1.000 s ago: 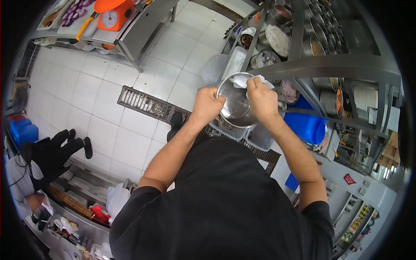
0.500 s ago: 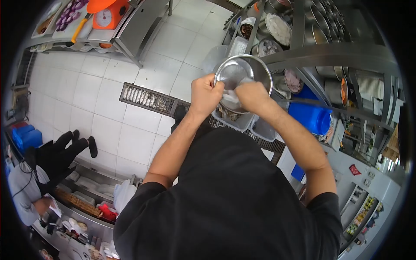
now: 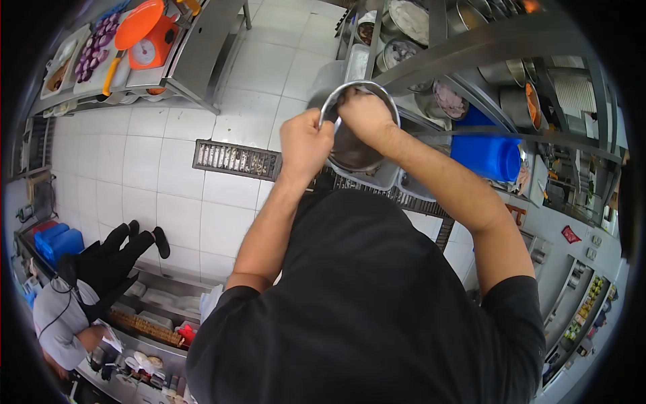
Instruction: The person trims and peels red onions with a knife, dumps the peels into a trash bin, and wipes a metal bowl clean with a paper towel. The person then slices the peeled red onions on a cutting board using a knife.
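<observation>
My left hand [image 3: 307, 145] is closed on the near-left rim of a deep, round stainless steel pot [image 3: 356, 149], which is tilted so its shiny inside faces me. Inside its mouth, near the far rim, is my right hand [image 3: 364, 114], with the fingers curled. Whatever those fingers hold is mostly hidden; a small whitish patch shows beyond the knuckles. Under the pot, a translucent plastic tub [image 3: 381, 176] partly shows, standing over the floor drain.
A steel rack [image 3: 484, 60] with pots of food rises at the right, its bar close to the pot. A blue container [image 3: 486, 157] stands there. An orange scale [image 3: 149, 48] and red onions [image 3: 95, 50] sit on the left table. Another person [image 3: 64, 313] is at lower left.
My right hand has moved up and left inside the pot, towards the far rim. The pot and my left hand have shifted slightly left in view, and the whole view has shifted.
</observation>
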`<state>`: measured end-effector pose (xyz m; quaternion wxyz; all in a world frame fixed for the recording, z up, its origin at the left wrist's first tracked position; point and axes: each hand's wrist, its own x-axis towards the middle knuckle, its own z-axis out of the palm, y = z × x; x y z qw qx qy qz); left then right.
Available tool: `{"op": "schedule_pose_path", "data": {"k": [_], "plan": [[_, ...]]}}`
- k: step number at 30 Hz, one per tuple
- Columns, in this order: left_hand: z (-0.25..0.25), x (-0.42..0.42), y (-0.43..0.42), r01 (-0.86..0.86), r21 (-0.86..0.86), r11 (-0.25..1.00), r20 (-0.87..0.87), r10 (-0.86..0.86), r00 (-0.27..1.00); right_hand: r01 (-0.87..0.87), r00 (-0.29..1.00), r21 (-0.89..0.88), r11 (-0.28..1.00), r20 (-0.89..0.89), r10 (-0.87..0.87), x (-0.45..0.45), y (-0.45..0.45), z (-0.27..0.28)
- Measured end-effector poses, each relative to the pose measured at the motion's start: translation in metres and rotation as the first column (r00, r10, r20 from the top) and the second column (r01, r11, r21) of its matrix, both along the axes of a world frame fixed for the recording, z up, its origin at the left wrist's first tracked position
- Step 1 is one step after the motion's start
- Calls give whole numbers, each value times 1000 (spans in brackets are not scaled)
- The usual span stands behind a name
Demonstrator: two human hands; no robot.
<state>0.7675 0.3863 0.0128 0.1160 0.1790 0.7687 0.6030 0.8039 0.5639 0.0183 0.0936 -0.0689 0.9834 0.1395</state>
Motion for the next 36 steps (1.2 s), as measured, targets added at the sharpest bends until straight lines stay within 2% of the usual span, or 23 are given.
{"op": "schedule_pose_path", "data": {"k": [2, 5, 6, 9, 10, 11, 13, 14, 15, 17, 18, 19, 21, 22, 23, 25, 26, 29, 31, 33, 34, 35, 36], "plan": [[5, 9, -4, -30, 13, 999, -48, 31, 998, 193, 981, 103, 976, 17, -195, 11, -11, -1], [5, 9, -3, -42, 80, 996, -99, 50, 994, 256, 942, -24, 966, 232, -243, 21, -23, 13], [1, 12, -4, -40, 101, 994, -89, 49, 995, 241, 909, -71, 968, 366, -200, 23, -25, 26], [0, 18, -9, -35, 146, 989, -8, 36, 999, 279, 919, -460, 843, 383, -95, 30, -20, -7], [2, 21, -9, -34, 160, 986, 31, 29, 999, 308, 907, -537, 785, 415, -71, 25, -23, -12], [-1, 24, -9, -30, 175, 984, 105, 12, 994, 445, 877, -645, 622, 454, -157, 22, -23, -15], [-7, 27, -7, -35, 203, 979, 247, -17, 969, 613, 784, -763, 204, 557, -274, 14, -26, -10], [-8, 28, -6, -26, 200, 979, 259, -27, 965, 520, 645, -795, -313, 605, -466, 14, -36, -9], [-4, 31, -4, -20, 196, 980, 274, -35, 961, 380, 593, -795, -473, 602, -535, 14, -37, -10], [-1, 33, -2, -5, 172, 985, 242, -37, 969, 25, 463, -719, -695, 624, -629, 10, -36, -11], [0, 36, -3, 13, 149, 989, 202, -43, 978, 51, 482, -788, -614, 557, -676, 15, -40, -11], [0, 39, -2, 37, 129, 991, 159, -58, 985, 248, 603, -869, -428, 484, -634, 22, -38, -12], [1, 42, -4, 98, 53, 994, 28, -100, 995, 491, 794, -868, 76, 409, -450, 43, -30, -20], [1, 44, -4, 120, 12, 993, -38, -119, 992, 265, 933, -878, 399, 130, -336, 51, -34, -29], [-1, 45, -3, 109, -16, 994, -65, -110, 992, 369, 921, -741, 560, 212, -326, 59, -31, -35], [-6, 44, 2, 84, -74, 994, -131, -93, 987, 478, 863, -363, 800, 363, -352, 70, -32, -7], [-4, 45, 4, 71, -75, 995, -91, -77, 993, 437, 888, -322, 840, 305, -345, 72, -24, -8], [-2, 49, 14, 54, -94, 994, 15, -53, 998, 434, 899, -300, 849, 84, -429, 64, 1, -36], [-7, 50, 7, 75, -155, 985, 64, -66, 996, 387, 897, -409, 826, -41, -440, 62, 9, -33], [-2, 57, 2, 115, -188, 975, 6, -116, 993, 336, 881, -487, 806, -141, -452, 61, 1, -46], [2, 59, 1, 129, -235, 963, -37, -142, 989, 385, 883, -564, 730, -5, -470, 64, -2, -50], [5, 63, 2, 142, -278, 950, -77, -170, 983, 348, 883, -641, 684, -23, -470, 71, -9, -55], [0, 66, 2, 154, -255, 955, -43, -170, 984, 303, 882, -709, 637, -44, -469, 78, -16, -60]]}}
